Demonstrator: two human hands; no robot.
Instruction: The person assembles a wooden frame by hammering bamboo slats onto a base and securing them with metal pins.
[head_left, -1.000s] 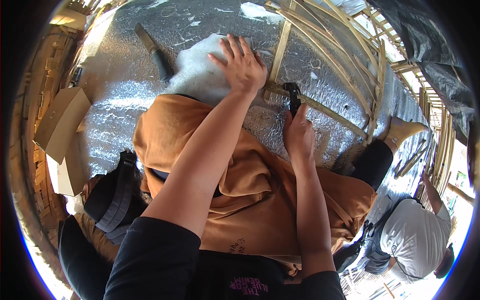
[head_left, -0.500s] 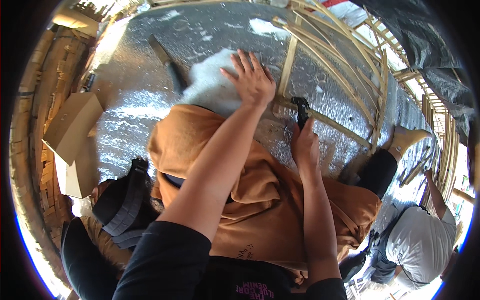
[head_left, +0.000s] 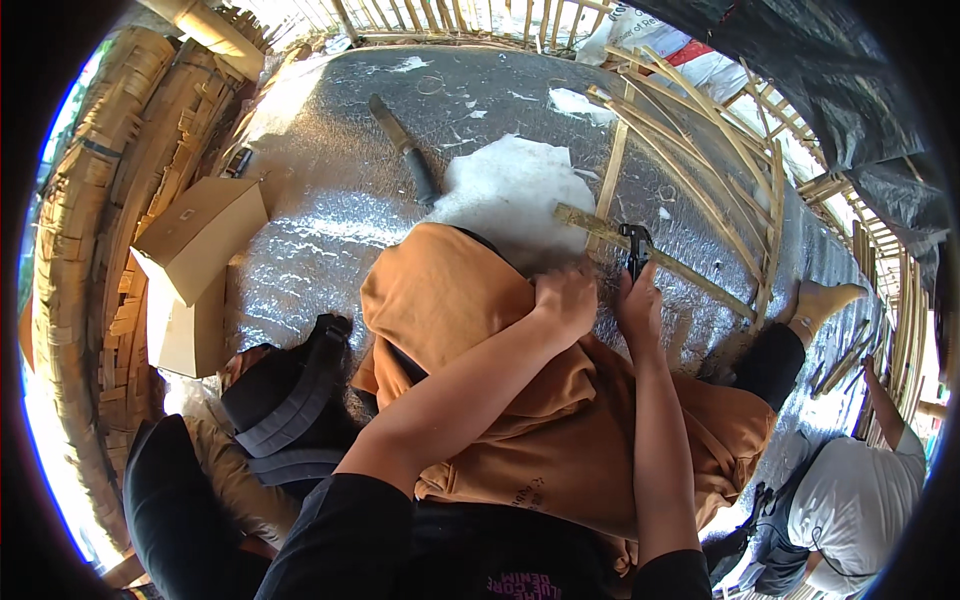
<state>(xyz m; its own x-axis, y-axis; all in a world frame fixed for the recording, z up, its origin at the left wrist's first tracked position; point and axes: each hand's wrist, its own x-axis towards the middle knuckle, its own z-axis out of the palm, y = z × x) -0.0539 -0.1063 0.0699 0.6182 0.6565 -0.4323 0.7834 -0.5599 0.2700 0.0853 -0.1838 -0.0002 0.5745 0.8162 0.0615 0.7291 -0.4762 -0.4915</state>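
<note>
My right hand (head_left: 640, 308) is wrapped around a hammer (head_left: 635, 240), with its black head sticking up past my fingers. The head is beside a narrow wooden strip (head_left: 690, 270) lying slantwise across the silver floor sheet. My left hand (head_left: 567, 300) is just left of the hammer, over the brown cloth on my lap. Its fingers look curled and partly blurred, and anything inside them is hidden. Ahead of my lap is a ragged white patch (head_left: 515, 185) on the sheet. A knife (head_left: 405, 150) with a dark handle lies at that patch's left edge.
Long bamboo strips (head_left: 690, 170) lie crosswise at the far right. An open cardboard box (head_left: 195, 270) stands by the woven wall on the left, near a black strapped bag (head_left: 290, 400). Another person in a white shirt (head_left: 850, 505) sits at the lower right.
My left hand has left the white patch, drawing back toward my lap and the hammer, its spread fingers now curled. The view has shifted, while my right hand keeps the hammer by the strip.
</note>
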